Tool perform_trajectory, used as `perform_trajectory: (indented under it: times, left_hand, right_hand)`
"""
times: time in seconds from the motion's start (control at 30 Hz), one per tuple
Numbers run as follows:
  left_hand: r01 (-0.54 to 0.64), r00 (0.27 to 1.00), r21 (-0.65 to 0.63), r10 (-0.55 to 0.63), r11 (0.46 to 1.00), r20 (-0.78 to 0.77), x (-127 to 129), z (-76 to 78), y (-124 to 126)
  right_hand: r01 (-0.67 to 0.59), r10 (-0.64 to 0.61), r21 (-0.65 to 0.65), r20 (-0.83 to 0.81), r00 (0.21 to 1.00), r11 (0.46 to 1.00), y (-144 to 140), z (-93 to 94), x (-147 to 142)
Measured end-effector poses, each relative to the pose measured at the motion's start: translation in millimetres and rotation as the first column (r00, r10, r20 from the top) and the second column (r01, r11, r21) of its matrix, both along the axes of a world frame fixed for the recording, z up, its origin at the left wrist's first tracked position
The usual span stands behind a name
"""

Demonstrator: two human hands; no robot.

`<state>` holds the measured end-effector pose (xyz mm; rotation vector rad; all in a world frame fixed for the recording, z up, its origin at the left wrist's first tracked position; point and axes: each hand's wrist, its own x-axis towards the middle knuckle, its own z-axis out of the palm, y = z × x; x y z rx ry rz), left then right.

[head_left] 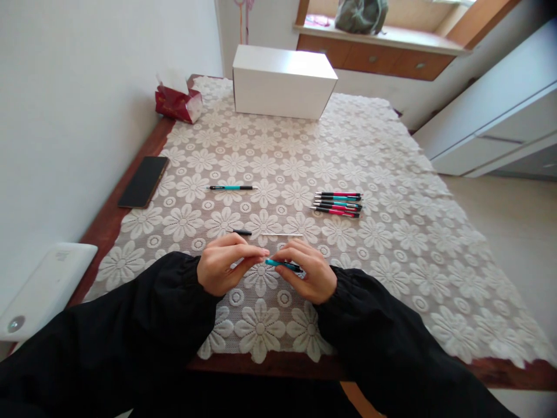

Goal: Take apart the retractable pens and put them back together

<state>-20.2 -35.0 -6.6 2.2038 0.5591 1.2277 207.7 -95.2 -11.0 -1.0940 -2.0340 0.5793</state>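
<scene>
The person is sitting at the counter (130, 200), and both hands are meeting low in the middle of the frame. The right hand (311, 273) is pinching a teal pen barrel (284, 265) in a narrow grip. The left hand (226, 264) is closing its fingertips beside the barrel's end; what it is holding, if anything, I cannot tell. Just above the hands a thin refill (270, 234) is lying on the lace cloth (391, 232). I am thinking a small part could slip out and be getting lost in the holes of the lace, or the refill could be rolling. No brand or writing is readable on the pens (338, 204), the white box (282, 84) or the phone (143, 182).
</scene>
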Motion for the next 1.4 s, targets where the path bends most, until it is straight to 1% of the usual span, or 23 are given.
perform_trajectory:
  times: [0.17, 0.33, 0.43, 0.57, 0.63, 0.7, 0.8, 0.87, 0.9, 1.07, 1.17, 1.23, 1.3, 1.37, 1.4]
  left_hand:
    - [0.005, 1.000, 0.014, -0.005, 1.000, -0.001, -0.3, -2.4, 0.3]
    - [0.027, 0.998, 0.033, -0.025, 0.999, -0.061, -1.2, -3.9, 0.2]
    - [0.040, 0.997, 0.038, -0.038, 0.998, -0.069, -1.0, -2.8, 0.2]
    - [0.063, 0.997, 0.044, -0.061, 0.997, -0.049, -0.4, -1.1, 1.4]
    - [0.097, 0.994, 0.059, -0.095, 0.993, -0.045, -0.2, 0.1, 2.3]
    - [0.139, 0.989, 0.075, -0.135, 0.987, -0.055, 0.0, 1.2, 2.6]
    - [0.188, 0.980, 0.068, -0.183, 0.980, -0.079, 0.1, 1.0, 2.0]
    - [0.190, 0.979, 0.043, -0.186, 0.981, -0.082, 0.3, -0.8, 1.6]
    - [0.190, 0.979, 0.032, -0.187, 0.981, -0.084, 0.6, -2.3, 1.5]
    - [0.221, 0.968, 0.044, -0.213, 0.974, -0.131, 2.6, -11.4, 4.1]
    - [0.244, 0.962, 0.047, -0.236, 0.969, -0.137, 2.4, -13.8, 5.1]
    - [0.216, 0.973, 0.008, -0.214, 0.976, -0.089, 1.1, -12.1, 4.8]
    - [0.149, 0.988, -0.075, -0.151, 0.986, -0.021, -0.6, -8.2, 3.6]
    - [0.115, 0.993, -0.165, -0.113, 0.980, 0.021, -2.0, -3.6, 1.8]
    - [0.129, 0.992, -0.199, -0.125, 0.971, 0.030, -2.4, -1.5, 0.7]
  right_hand:
    - [0.002, -0.002, 0.013, -0.012, 1.000, 1.000, 0.6, -0.3, 0.9]
    - [-0.029, 0.029, -0.021, -0.014, 0.999, 0.999, -0.4, -4.2, -0.3]
    - [-0.050, 0.049, -0.029, -0.033, 0.998, 0.998, -0.2, -6.0, -1.1]
    - [-0.069, 0.062, -0.063, -0.104, 0.993, 0.996, -0.4, -5.2, -2.9]
    - [-0.079, 0.060, -0.114, -0.162, 0.985, 0.990, -1.3, -4.4, -3.9]
    - [-0.099, 0.067, -0.135, -0.222, 0.973, 0.986, -2.4, -4.0, -4.9]
    - [-0.101, 0.083, -0.057, -0.259, 0.962, 0.993, -3.9, -3.6, -5.9]
    - [-0.091, 0.084, -0.015, -0.259, 0.962, 0.996, -4.7, -3.3, -6.2]
    - [-0.094, 0.087, -0.015, -0.263, 0.961, 0.995, -5.1, -3.2, -6.3]
    - [-0.173, 0.138, -0.081, -0.325, 0.936, 0.982, -7.6, -2.4, -7.6]
    - [-0.185, 0.137, -0.112, -0.342, 0.930, 0.976, -9.3, -0.7, -8.5]
    - [-0.146, 0.099, -0.117, -0.335, 0.937, 0.982, -9.0, 0.4, -7.4]
    - [-0.041, 0.011, -0.100, -0.277, 0.961, 0.994, -6.2, 0.2, -3.2]
    - [0.100, -0.104, -0.034, -0.153, 0.983, 0.994, -0.6, -2.7, 4.7]
    - [0.160, -0.158, 0.022, -0.069, 0.985, 0.987, 2.9, -5.4, 9.7]
